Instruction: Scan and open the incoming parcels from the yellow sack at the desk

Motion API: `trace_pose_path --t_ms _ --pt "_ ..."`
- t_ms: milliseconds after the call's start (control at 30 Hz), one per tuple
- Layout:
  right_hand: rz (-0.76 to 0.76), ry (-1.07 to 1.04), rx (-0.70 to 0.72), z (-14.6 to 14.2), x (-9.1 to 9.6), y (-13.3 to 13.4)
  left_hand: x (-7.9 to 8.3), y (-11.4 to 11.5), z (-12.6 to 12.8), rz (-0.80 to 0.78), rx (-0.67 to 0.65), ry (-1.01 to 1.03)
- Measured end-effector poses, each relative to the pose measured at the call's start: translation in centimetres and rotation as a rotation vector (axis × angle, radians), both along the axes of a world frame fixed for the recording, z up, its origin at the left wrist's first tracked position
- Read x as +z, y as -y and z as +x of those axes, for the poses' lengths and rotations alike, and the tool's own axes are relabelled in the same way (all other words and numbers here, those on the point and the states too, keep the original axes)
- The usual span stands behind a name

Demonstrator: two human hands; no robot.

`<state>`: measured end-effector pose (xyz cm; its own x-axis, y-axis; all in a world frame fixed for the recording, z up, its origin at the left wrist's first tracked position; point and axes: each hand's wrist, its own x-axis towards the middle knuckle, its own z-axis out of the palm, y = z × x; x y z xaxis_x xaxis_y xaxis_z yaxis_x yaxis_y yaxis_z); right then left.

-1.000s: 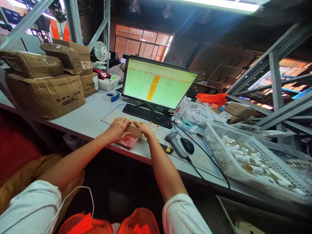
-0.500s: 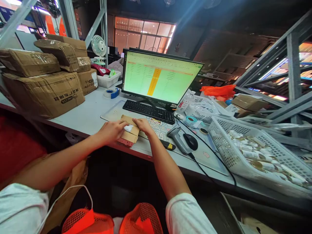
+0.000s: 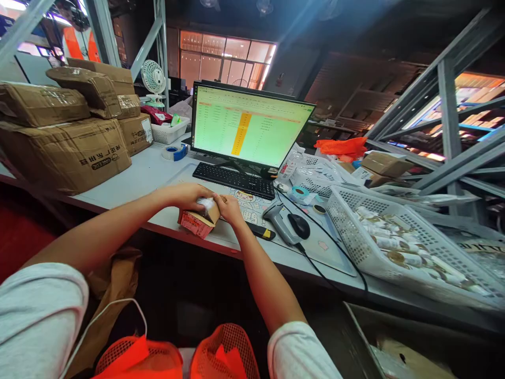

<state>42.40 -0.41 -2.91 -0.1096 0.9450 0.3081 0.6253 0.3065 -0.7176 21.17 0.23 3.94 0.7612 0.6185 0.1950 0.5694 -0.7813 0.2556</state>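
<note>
Between my two hands, at the desk's front edge, is a small cardboard box (image 3: 214, 212) with a red printed side facing me. Its top is parted, and a white, plastic-looking item (image 3: 205, 203) shows in the gap. My left hand (image 3: 188, 197) is closed around the box's left and far side, its fingertips beside the white item. My right hand (image 3: 229, 207) pinches the box's right upper edge, thumb and fingers bent. Fingers partly hide the opening. Just right of my right hand lies a black and yellow cutter (image 3: 261, 230).
Behind the box stand a keyboard (image 3: 232, 179) and a monitor (image 3: 248, 126). A barcode scanner (image 3: 282, 225) and a mouse (image 3: 299, 226) lie to the right, beside a white basket (image 3: 351, 231) of small rolled items. Cardboard cartons (image 3: 67, 155) are stacked at left.
The flat top of the box has been parted and more of the white item shows. My left hand has moved over the box's far side, and the red side has turned more toward me.
</note>
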Motion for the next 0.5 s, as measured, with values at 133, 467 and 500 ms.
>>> trace_pose_path --t_ms 133,467,500 --pt "0.127 -0.065 -0.096 1.1 -1.3 4.1 0.2 2.2 -3.4 -0.032 0.129 0.460" --pt "0.141 -0.148 -0.063 2.8 -6.9 14.5 -7.7 1.4 -6.9 -0.576 0.661 1.369" --pt "0.125 -0.151 -0.060 3.2 -6.4 15.5 -7.9 1.5 -6.2 -0.569 0.683 1.286"
